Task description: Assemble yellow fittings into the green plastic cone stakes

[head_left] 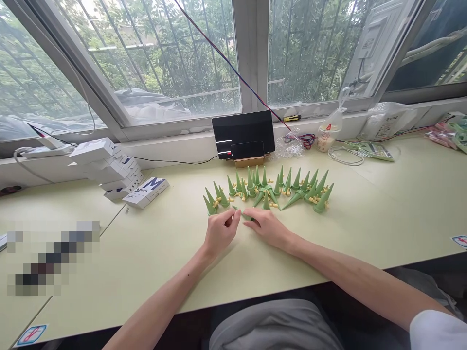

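Observation:
Just above the tabletop, my left hand (222, 229) is closed, thumb and fingers pressed together. What it pinches, if anything, is hidden. My right hand (268, 226) faces it, with curled fingers closed round a green cone (246, 214) that lies on its side, its tip toward my left hand. The fingers partly cover this cone. Right beyond my hands stands another green cone (266, 200) with a small yellow piece at its base. Several more such green cones (321, 199) form a loose cluster behind, most upright and a few lying down.
A dark tablet (244, 130) and a phone (248, 149) lean on a stand below the window. Stacked white boxes (105, 165) and a single white box (146, 192) are at left. A bagged drink cup (326, 135), cables and plastic bags line the back right of the table (386, 209).

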Demonstrator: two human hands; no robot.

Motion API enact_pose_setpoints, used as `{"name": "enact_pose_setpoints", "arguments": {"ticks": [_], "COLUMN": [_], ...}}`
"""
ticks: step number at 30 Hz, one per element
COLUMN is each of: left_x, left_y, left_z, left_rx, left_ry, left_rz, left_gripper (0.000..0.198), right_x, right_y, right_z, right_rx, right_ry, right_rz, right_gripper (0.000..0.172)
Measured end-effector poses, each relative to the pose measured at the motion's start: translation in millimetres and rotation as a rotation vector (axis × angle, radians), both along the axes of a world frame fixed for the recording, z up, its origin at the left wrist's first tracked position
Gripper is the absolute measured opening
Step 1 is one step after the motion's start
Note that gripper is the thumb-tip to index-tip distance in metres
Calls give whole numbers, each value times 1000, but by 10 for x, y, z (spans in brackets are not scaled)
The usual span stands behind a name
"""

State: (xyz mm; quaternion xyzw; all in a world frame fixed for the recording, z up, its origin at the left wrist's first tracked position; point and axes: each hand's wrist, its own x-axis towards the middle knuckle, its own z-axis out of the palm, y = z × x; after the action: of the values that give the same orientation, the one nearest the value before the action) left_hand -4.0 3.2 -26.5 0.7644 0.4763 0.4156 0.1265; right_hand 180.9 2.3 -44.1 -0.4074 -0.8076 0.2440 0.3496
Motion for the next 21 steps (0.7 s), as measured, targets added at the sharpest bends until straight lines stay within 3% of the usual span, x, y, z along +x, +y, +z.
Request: {"name": "enact_pose_setpoints", "arguments": {"ticks": [7, 15, 21], "left_x": [7, 23, 36], "left_y": [-15, -50, -97], "left_z": [-4, 3, -26], "left_rx": [7, 51, 136], "left_ry": [4, 15, 37], "left_rz": [-12, -72, -171], "left_gripper": [47, 46, 45], "right_x": [-44, -44, -2], "right_y": [-13, -50, -38], "right_z": [-53, 50, 38], "right_rx": [-69, 59, 55], "right_ry": [233, 274, 220], "right_rz": [42, -35, -99], "right_gripper": [29, 19, 19]}}
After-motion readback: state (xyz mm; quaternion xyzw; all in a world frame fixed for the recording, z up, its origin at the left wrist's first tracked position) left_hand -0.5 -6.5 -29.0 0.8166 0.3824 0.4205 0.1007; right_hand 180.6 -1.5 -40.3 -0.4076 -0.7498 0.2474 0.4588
